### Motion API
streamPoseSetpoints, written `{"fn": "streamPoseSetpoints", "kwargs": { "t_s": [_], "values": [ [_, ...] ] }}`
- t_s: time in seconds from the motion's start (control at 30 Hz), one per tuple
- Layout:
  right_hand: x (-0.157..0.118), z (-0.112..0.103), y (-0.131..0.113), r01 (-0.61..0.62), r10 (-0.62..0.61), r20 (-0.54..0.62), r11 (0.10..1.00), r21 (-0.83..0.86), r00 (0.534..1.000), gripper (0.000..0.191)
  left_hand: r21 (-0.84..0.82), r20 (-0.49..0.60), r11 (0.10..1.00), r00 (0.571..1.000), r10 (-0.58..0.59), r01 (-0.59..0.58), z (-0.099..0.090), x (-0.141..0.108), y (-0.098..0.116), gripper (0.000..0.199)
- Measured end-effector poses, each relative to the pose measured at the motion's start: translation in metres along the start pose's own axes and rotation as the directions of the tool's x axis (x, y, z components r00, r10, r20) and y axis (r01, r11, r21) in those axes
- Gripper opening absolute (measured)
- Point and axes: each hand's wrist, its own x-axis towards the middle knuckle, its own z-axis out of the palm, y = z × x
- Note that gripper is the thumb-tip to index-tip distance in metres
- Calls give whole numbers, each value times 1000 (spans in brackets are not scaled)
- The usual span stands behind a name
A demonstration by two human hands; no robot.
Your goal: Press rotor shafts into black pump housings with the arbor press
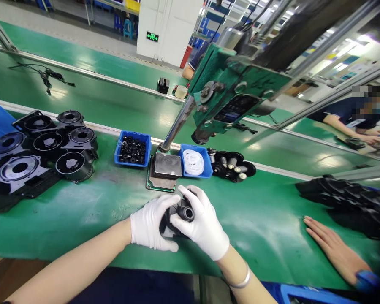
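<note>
One black housing [165,230] is sitting between the hands in the head view, near the front edge of the green bench [256,236] and on the near side of the press's metal block [167,164]. The left hand's [150,223] grip is curling around its side; the right hand's [207,226] grip is closing, thumb opposite fingers, around a black cylindrical piece [186,213]. The person is apparently positioning that piece against the housing. Any further move is probably calling for steady left-hand support and careful alignment; whether the piece is seating fully, I cannot tell.
</note>
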Motion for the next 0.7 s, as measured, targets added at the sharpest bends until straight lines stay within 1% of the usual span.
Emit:
{"fn": "streamPoseSetpoints", "kwargs": {
  "t_s": [0.03,0.13,0.2,0.27,0.33,0.37,0.43,0.47,0.5,0.53,0.57,0.6,0.63,0.67,0.7],
  "values": [
    [0,0,0,-5,5,-1,1000,0,1000,68,-1,-7,1000,1000,17,-17,1,1,0,115],
    [-1,2,-1,-20,21,-4,1000,22,1000,72,-13,-40,999,998,50,-51,3,3,1,99],
    [-1,5,-2,-38,39,-8,998,45,999,72,0,-66,999,996,53,-53,6,3,3,91],
    [-1,7,-4,-64,65,-2,996,56,998,72,40,-100,998,994,48,-44,11,2,5,89],
    [1,1,-1,-74,71,50,996,58,996,78,88,-140,995,989,47,-35,14,0,10,87],
    [3,-6,2,-63,57,90,996,61,994,82,109,-155,994,987,48,-31,13,0,13,86],
    [12,-32,11,-12,-1,137,995,96,991,82,147,-163,989,985,51,-27,6,1,25,86],
    [18,-50,15,19,-33,113,992,121,993,77,165,-163,986,985,55,-27,-1,3,32,86],
    [25,-72,19,46,-54,50,988,146,997,67,185,-170,982,984,60,-28,-10,7,40,86],
    [33,-95,21,59,-50,-60,986,158,997,59,203,-185,979,981,64,-26,-21,12,48,85],
    [43,-119,22,66,-36,-189,986,153,981,55,214,-209,977,976,65,-20,-32,19,55,84],
    [55,-142,20,62,-12,-311,987,150,950,53,213,-233,977,971,60,-9,-43,27,61,82],
    [69,-164,16,70,1,-423,986,153,906,54,198,-248,980,968,46,4,-54,37,64,81],
    [85,-184,11,103,-2,-516,981,167,856,56,167,-252,986,967,24,19,-63,47,64,79],
    [103,-202,3,148,-18,-570,972,182,822,57,127,-245,991,970,0,32,-71,57,63,77]
  ]
}}
